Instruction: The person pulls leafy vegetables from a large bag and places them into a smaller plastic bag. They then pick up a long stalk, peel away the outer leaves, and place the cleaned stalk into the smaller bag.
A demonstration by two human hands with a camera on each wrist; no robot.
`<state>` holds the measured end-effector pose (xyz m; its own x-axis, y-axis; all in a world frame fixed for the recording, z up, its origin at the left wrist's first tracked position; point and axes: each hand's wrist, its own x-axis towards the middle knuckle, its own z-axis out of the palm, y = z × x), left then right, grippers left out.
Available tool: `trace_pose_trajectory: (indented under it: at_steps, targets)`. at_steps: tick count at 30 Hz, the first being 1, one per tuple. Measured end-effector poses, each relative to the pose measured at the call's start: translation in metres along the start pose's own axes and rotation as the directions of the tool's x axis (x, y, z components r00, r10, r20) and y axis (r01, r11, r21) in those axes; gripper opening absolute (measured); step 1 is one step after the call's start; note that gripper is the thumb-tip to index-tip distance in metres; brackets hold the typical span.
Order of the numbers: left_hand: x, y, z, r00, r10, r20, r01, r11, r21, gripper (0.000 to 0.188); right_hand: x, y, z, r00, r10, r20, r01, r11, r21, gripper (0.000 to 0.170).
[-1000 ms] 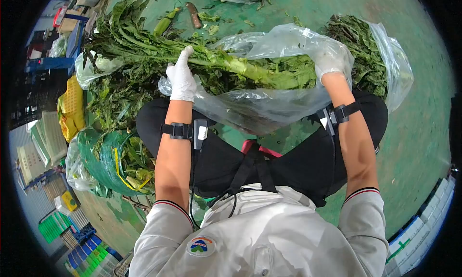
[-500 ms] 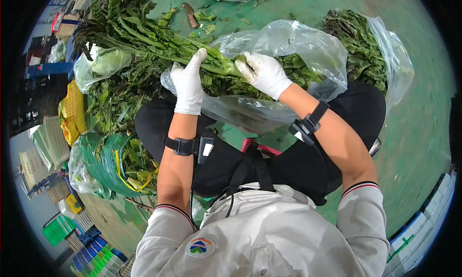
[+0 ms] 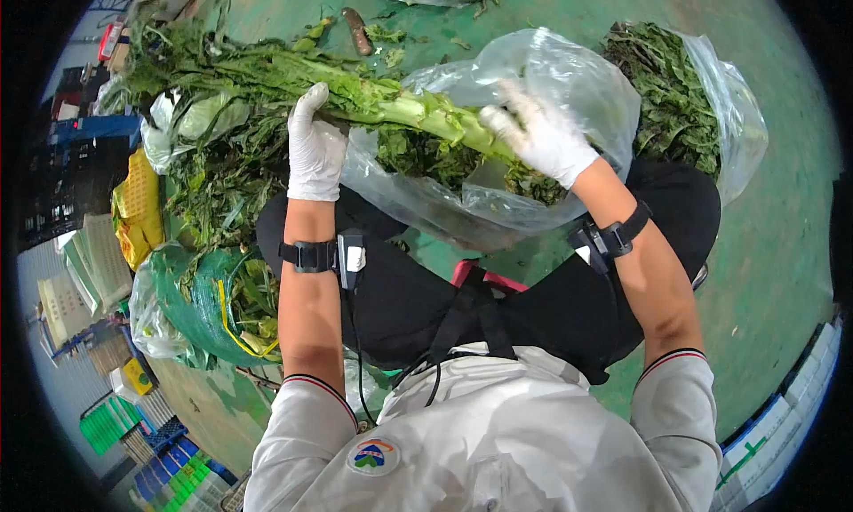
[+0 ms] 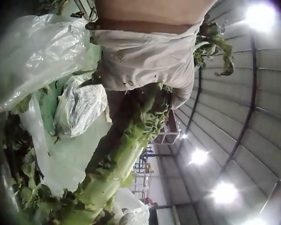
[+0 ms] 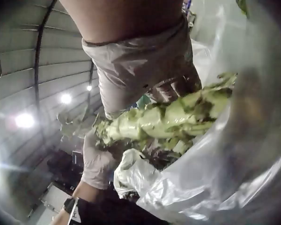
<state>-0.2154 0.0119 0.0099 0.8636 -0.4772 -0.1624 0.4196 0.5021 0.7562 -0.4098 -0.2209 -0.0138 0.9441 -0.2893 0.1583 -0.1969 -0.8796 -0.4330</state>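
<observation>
A stem lettuce (image 3: 413,112) with a thick pale-green stalk and long leaves lies crosswise before me, leaves to the left. My gloved left hand (image 3: 315,152) grips it near the leafy part, thumb on top and fingers hidden behind. In the left wrist view the stalk (image 4: 114,171) slants down from that hand. My gloved right hand (image 3: 546,140), blurred, is at the stalk's right end with its fingers loosely spread. The right wrist view shows the stalk (image 5: 164,119) crossing in front of that hand. Below it, an open clear plastic bag (image 3: 591,81) holds more leafy greens.
Another clear bag (image 3: 727,121) of dark leafy greens stands at the right. Loose leaves (image 3: 209,183) are heaped at the left, above a green net sack (image 3: 191,294). A yellow sack (image 3: 138,210) sits farther left. A brown elongated object (image 3: 357,30) lies on the green floor.
My right hand came out of the bag, pinched the stalk's end half a second ago, and has since moved right with fingers loosened. The left hand shifted left, and the stalk now tilts down rightward.
</observation>
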Motion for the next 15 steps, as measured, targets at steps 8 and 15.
trace_pose_trajectory:
  at_steps: [8,15]
  targets:
    - [0.007,-0.007,0.032,0.995,-0.042,0.096,0.043,0.999,-0.010,0.034,0.006,-0.048,0.016,0.998,0.014,0.061,-0.040,0.891,0.451,0.053]
    - [-0.022,-0.065,0.068,0.977,-0.143,0.158,0.133,0.988,0.077,0.065,0.017,-0.053,0.018,0.961,0.054,-0.270,0.013,0.970,0.241,0.040]
